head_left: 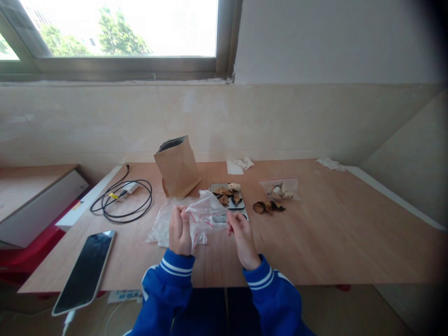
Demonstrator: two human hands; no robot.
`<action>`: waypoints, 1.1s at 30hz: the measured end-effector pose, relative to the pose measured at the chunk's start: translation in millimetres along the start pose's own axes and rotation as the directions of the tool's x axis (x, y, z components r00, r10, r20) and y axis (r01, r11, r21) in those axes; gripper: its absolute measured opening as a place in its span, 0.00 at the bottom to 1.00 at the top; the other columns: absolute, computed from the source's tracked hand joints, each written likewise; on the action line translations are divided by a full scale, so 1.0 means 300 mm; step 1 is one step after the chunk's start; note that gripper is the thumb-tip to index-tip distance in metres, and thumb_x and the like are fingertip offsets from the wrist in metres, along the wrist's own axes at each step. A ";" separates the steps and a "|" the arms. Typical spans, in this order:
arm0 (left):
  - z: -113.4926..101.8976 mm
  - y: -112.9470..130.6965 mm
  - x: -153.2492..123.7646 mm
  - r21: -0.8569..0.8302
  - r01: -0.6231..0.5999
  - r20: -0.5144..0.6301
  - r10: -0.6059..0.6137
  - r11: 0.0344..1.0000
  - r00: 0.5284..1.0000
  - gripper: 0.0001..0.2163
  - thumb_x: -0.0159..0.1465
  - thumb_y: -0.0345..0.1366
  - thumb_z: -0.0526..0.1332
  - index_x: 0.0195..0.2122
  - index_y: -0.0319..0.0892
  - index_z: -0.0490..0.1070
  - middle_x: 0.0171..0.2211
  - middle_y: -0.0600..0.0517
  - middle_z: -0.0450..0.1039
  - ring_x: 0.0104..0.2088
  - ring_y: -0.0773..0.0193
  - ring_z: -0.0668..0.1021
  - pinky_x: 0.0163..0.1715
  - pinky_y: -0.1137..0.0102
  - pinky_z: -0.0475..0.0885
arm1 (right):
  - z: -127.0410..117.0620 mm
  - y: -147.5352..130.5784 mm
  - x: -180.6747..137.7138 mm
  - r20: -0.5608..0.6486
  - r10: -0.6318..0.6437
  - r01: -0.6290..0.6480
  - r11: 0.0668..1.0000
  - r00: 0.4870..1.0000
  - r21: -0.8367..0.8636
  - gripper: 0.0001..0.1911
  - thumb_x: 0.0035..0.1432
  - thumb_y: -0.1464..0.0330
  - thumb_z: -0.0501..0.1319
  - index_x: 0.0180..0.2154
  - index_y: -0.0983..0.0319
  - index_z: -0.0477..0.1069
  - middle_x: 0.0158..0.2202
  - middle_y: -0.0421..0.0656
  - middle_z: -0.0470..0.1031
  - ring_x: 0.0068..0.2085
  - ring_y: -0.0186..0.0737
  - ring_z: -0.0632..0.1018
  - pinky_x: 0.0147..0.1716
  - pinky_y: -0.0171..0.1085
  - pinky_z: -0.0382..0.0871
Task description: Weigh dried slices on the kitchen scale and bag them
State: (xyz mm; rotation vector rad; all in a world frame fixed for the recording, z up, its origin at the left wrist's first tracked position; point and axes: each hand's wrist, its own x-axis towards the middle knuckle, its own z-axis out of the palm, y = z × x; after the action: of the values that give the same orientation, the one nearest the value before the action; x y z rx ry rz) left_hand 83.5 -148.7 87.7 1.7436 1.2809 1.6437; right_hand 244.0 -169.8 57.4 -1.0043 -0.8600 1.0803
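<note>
Between my two hands a clear zip bag (pixel 207 211) with a red seal line is stretched over the table. My left hand (pixel 180 232) is closed on its left side, and the fingers of my right hand (pixel 241 233) pinch its right edge. More clear plastic bags (pixel 161 228) lie under and beside my left hand. Just beyond the bag stands a small flat scale (pixel 241 205) with dried brown and black pieces (pixel 224 199) on it. More dried pieces (pixel 268 207) lie to the right, in front of a filled zip bag (pixel 280 189).
A brown paper bag (pixel 177 167) stands open at the back. On the left are a coiled black cable (pixel 121 219) and a phone (pixel 86 270) with a white lead, near the table edge. Crumpled white tissue (pixel 244 163) lies by the wall.
</note>
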 end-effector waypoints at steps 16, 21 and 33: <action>0.164 -0.205 0.043 0.170 -0.220 -0.362 0.268 0.961 0.893 0.07 0.63 0.32 0.48 0.27 0.42 0.58 0.46 0.44 0.66 0.50 0.58 0.69 0.51 0.59 0.64 | -0.196 0.060 0.250 0.242 -0.501 0.430 0.303 0.831 -0.850 0.18 0.61 0.67 0.51 0.52 0.62 0.64 0.52 0.53 0.67 0.54 0.50 0.66 0.53 0.50 0.60; 0.156 -0.237 0.039 0.098 -0.117 -0.347 0.144 0.988 0.927 0.08 0.64 0.35 0.49 0.27 0.42 0.59 0.49 0.43 0.68 0.50 0.57 0.71 0.49 0.60 0.65 | -0.187 0.081 0.271 0.275 -0.436 0.408 0.249 0.857 -0.878 0.14 0.61 0.66 0.53 0.47 0.61 0.69 0.45 0.49 0.74 0.47 0.49 0.70 0.47 0.46 0.63; 0.160 -0.231 0.022 0.035 0.018 -0.203 -0.011 0.999 0.979 0.10 0.65 0.39 0.49 0.31 0.43 0.64 0.50 0.43 0.72 0.45 0.58 0.76 0.42 0.64 0.70 | -0.014 -0.103 0.201 0.163 -0.343 0.370 0.720 0.925 -0.588 0.15 0.60 0.55 0.56 0.39 0.59 0.71 0.37 0.44 0.76 0.35 0.41 0.74 0.36 0.40 0.67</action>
State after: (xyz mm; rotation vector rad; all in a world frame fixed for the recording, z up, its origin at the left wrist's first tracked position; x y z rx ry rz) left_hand 104.7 -96.2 25.1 1.6159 1.4184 1.8394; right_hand 272.5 -117.2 89.8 -1.2756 -1.4302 0.4807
